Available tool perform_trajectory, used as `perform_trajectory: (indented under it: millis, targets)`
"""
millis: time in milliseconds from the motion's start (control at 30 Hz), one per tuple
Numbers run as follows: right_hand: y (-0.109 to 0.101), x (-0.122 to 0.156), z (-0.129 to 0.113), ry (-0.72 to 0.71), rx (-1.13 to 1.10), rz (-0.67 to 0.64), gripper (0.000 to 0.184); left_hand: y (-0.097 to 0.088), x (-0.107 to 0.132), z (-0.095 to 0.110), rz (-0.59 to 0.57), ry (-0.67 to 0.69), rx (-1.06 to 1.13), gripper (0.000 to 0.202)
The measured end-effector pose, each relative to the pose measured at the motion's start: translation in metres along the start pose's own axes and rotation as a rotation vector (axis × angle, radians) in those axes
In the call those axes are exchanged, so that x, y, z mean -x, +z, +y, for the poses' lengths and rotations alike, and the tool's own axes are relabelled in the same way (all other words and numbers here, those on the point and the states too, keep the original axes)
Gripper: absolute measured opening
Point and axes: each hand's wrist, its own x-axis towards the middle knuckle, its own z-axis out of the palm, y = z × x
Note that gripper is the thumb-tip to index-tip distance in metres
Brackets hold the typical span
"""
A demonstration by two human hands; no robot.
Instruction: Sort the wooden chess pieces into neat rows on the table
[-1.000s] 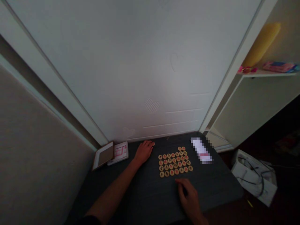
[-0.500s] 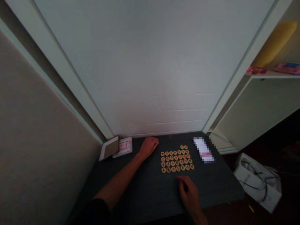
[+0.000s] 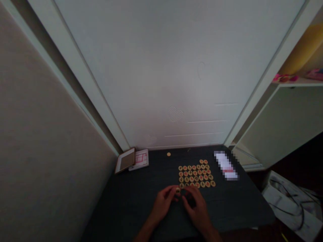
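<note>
My left hand (image 3: 163,203) is in front of the rows, with a round wooden Chinese chess piece (image 3: 178,190) pinched at its fingertips. Close to that piece, on its right, my right hand (image 3: 196,203) curves with thumb and fingers apart. I see nothing in its grip. Beyond both hands lie rows of Chinese chess pieces (image 3: 195,173) with red and black characters, plus a pair at the back right. My fingers partly cover the front row. A lone piece (image 3: 169,154) with no mark visible rests near the table's back edge.
The dark table (image 3: 126,201) meets a white panel (image 3: 161,84) at the back. A framed item (image 3: 125,160) and a white-and-pink box (image 3: 141,158) sit at the back left. On the right lies a blurred-out white object (image 3: 225,164). A white box with cables (image 3: 285,195) stands beyond the edge.
My left hand has come back from the table's rear with a piece, uncovering the lone piece there. My right hand has moved left to meet it. The view has shifted slightly.
</note>
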Motion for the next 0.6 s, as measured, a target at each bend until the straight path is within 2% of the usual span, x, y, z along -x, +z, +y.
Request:
perform_trajectory:
  millis: [233, 367, 467, 600]
  targets:
    - [0.013, 0.007, 0.003, 0.0, -0.038, -0.061, 0.022, 0.009, 0.008, -0.009, 0.006, -0.031, 0.157, 0.05]
    - [0.011, 0.009, 0.007, 0.0, -0.053, -0.081, 0.022, 0.01, 0.008, -0.012, -0.032, -0.016, 0.167, 0.044]
    - [0.01, 0.01, 0.007, -0.009, -0.06, -0.108, 0.024, 0.007, 0.008, -0.011, -0.068, -0.042, 0.147, 0.046]
    - [0.011, 0.011, 0.004, -0.007, -0.038, -0.109, 0.026, 0.008, 0.009, -0.008, 0.003, -0.029, 0.106, 0.053]
